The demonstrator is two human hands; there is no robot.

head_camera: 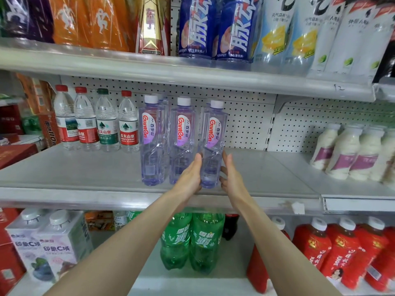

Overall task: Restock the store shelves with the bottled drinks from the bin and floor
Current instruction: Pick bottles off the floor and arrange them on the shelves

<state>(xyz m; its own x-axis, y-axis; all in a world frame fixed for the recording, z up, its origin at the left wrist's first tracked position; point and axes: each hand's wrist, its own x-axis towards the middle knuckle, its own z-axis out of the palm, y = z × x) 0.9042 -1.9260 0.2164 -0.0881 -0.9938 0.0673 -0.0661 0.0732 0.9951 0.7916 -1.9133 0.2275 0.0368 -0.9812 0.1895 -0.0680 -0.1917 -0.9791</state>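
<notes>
White pegboard backing (245, 124), red boxes (9, 120) far left, orange carton (49, 129) beside them, small paper tag (298, 207)

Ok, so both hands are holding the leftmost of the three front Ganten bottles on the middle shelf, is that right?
Not quite. The head view shows the left hand and right hand holding the rightmost Ganten bottle of the three, not the leftmost. It does stand on the middle shelf.
</notes>
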